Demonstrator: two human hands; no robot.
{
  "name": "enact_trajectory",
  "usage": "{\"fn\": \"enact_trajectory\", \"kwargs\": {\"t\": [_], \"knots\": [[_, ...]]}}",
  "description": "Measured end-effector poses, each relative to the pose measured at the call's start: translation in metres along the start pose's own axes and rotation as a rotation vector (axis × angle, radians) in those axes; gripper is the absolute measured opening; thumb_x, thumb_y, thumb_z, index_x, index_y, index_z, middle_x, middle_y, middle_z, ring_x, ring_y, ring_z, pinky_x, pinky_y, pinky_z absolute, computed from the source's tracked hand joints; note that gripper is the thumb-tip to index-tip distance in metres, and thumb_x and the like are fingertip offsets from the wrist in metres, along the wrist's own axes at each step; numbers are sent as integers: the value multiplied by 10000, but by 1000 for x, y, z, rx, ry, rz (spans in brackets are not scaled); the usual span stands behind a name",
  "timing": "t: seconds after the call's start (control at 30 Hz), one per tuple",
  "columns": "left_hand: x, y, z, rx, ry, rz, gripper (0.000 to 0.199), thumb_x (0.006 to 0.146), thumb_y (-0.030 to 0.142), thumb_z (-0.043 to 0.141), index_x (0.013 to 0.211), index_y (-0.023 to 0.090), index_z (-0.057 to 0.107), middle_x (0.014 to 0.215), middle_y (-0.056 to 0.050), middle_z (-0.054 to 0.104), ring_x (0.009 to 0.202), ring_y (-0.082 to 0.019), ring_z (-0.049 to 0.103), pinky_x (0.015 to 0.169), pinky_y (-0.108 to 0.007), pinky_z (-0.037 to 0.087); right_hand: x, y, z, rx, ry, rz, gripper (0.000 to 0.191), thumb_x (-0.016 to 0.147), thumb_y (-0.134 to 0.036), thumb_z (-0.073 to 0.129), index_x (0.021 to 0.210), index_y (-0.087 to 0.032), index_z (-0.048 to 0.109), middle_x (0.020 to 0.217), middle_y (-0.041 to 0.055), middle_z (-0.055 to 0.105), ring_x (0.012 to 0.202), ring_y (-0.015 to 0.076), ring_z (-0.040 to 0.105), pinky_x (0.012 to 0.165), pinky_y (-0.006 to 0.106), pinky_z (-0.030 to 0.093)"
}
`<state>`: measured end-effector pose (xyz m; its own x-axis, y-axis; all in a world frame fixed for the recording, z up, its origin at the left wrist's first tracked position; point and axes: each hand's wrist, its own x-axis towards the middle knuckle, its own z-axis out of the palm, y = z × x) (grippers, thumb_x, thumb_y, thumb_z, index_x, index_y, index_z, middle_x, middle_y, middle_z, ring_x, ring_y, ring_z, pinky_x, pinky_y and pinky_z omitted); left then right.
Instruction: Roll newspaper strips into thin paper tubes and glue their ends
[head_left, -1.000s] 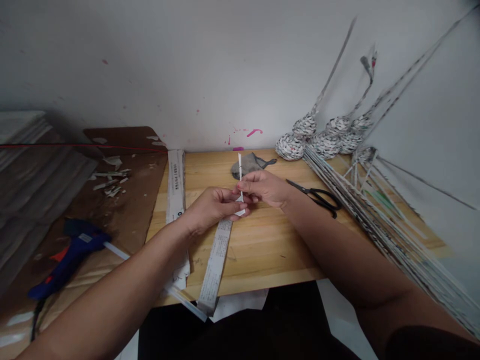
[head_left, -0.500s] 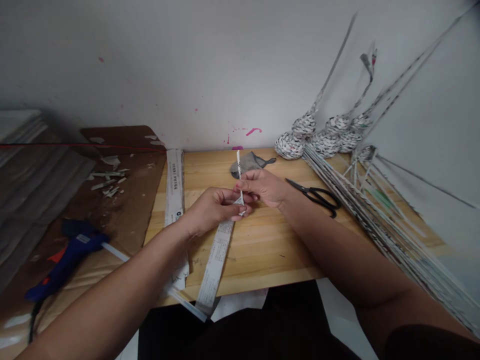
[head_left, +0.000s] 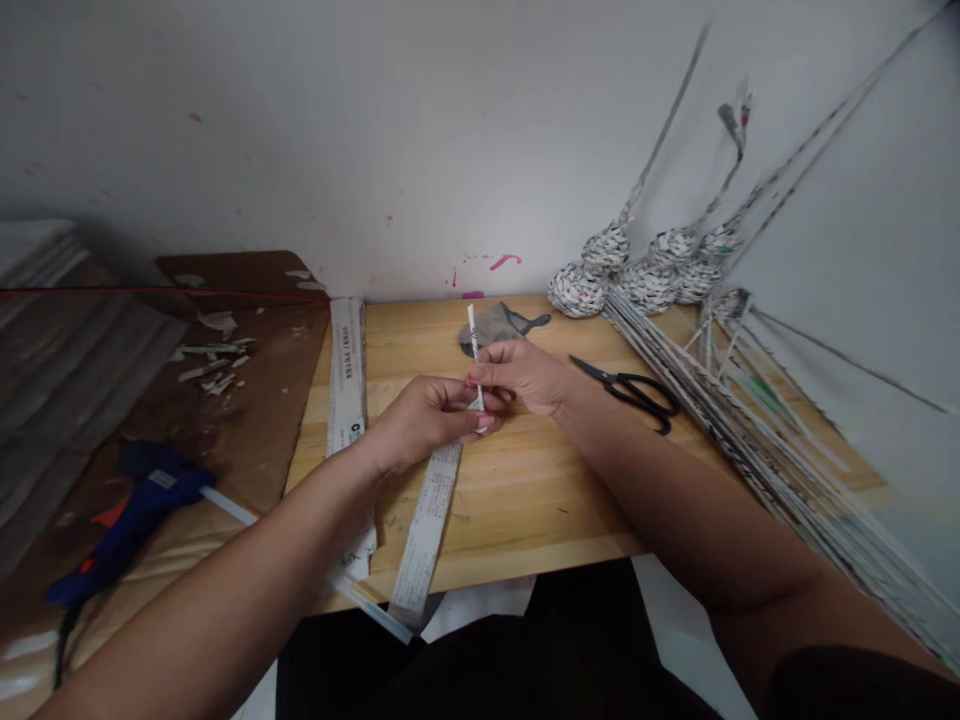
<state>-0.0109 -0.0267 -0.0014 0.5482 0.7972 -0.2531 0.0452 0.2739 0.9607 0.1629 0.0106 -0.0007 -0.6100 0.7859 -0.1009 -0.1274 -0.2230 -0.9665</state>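
A printed paper strip (head_left: 426, 535) runs from my fingers down past the front edge of the wooden table (head_left: 525, 520). Its upper end is rolled into a thin tube (head_left: 473, 330) that points up. My left hand (head_left: 435, 420) pinches the strip where it meets the tube. Closed on the tube just above is my right hand (head_left: 517, 372), thumb and forefinger together. Behind the tube lies a grey cloth (head_left: 499, 328). Black scissors (head_left: 637, 392) rest to the right of my hands.
Stacked paper strips (head_left: 347, 380) lie on the left. Beyond them are a blue glue gun (head_left: 127, 525) and paper scraps (head_left: 217, 365) on cardboard. Woven paper gourds (head_left: 577, 290) and a bundle of paper tubes (head_left: 705, 430) occupy the right side.
The tube's top has tilted slightly to the left, and less of the folded paper shows between my fingers. Both hands keep nearly the same place and hold.
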Motion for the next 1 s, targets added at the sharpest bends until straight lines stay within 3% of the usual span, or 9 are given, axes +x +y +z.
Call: {"fn": "enact_trajectory", "kwargs": {"t": [0.23,0.37,0.57,0.83,1.0], "knots": [[-1,0,0,22,43,-12,240,697,327,786,865,157,762,846,-58,730,760,-134,631,730,-275,499,2,0,3,29,98,-41,430,622,-422,841,608,-160,501,449,-71,507,379,44,439,342,151,259],[-1,1,0,45,20,-7,269,708,336,775,923,175,761,888,-63,741,810,-150,646,761,-288,500,2,0,2,1,136,-49,451,622,-485,827,635,-159,516,475,-66,527,376,46,454,338,158,270],[-1,3,-3,23,7,-9,319,722,356,758,969,153,743,949,-96,738,872,-185,662,790,-321,511,-2,-3,-11,-145,-79,-24,344,807,-443,699,844,-101,681,553,-21,581,478,56,501,414,160,340],[-1,1,-3,29,-12,17,275,747,337,740,964,168,752,935,-78,741,838,-162,654,786,-300,501,1,2,-5,-45,35,-19,363,711,-416,788,655,-141,557,481,-46,549,415,45,457,376,149,281],[-2,5,-3,-4,-19,-5,301,754,319,737,1019,176,743,978,-82,741,885,-168,659,801,-298,506,0,1,-7,-48,-25,-28,337,763,-441,739,770,-127,618,523,-32,582,437,61,495,392,162,309]]}}
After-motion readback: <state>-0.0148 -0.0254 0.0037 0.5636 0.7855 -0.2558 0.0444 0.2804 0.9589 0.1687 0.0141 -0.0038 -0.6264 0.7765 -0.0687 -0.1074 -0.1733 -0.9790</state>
